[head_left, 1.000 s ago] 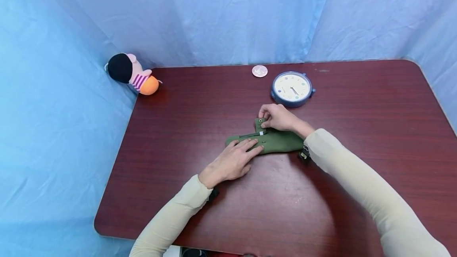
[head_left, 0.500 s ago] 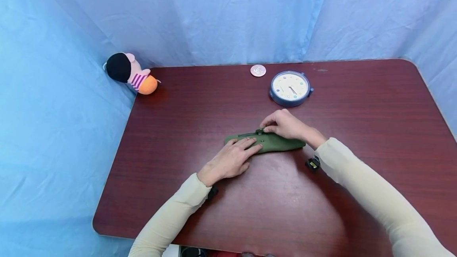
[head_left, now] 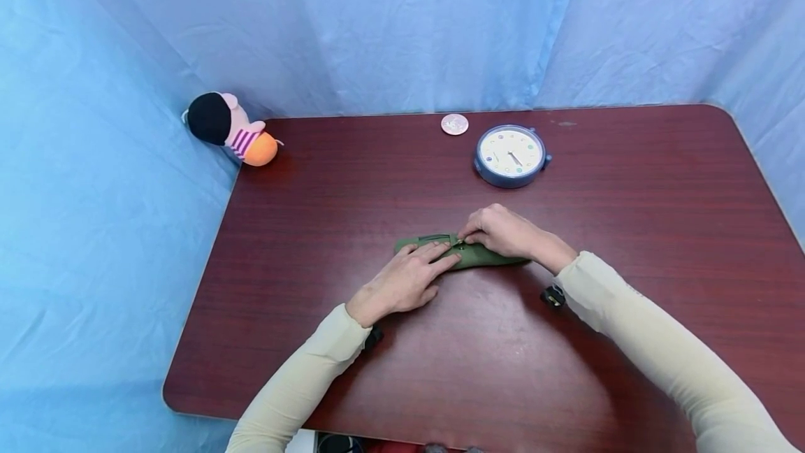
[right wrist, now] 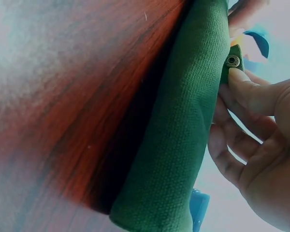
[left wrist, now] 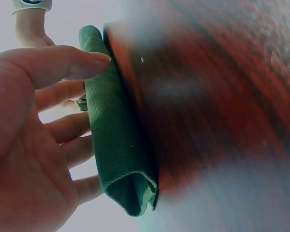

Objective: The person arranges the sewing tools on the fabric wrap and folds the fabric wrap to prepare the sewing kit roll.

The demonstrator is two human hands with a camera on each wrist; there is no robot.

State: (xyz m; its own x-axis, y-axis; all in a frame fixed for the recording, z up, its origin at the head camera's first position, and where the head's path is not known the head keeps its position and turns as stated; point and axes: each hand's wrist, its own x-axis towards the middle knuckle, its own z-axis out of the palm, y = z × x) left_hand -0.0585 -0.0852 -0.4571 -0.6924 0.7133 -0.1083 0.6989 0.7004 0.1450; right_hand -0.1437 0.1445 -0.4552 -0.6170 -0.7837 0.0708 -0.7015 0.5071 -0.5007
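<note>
A green fabric pouch lies on the table in front of me, its dark zipper along the far side. My left hand rests on the pouch's left part with spread, fairly straight fingers. My right hand pinches the small green snap strap between thumb and fingers; its metal snap shows in the right wrist view. In the head view the strap is folded toward the pouch's front face, close to the stud. The left wrist view shows the pouch's end as a hollow fold.
Behind the pouch a blue round alarm clock lies face up, with a pale round disc near the back edge. A plush toy sits at the back left corner. Blue curtains border the dark red table.
My right hand has brought the strap from standing up behind the pouch over and down onto its front face, moving slightly nearer. The left hand has stayed on the pouch.
</note>
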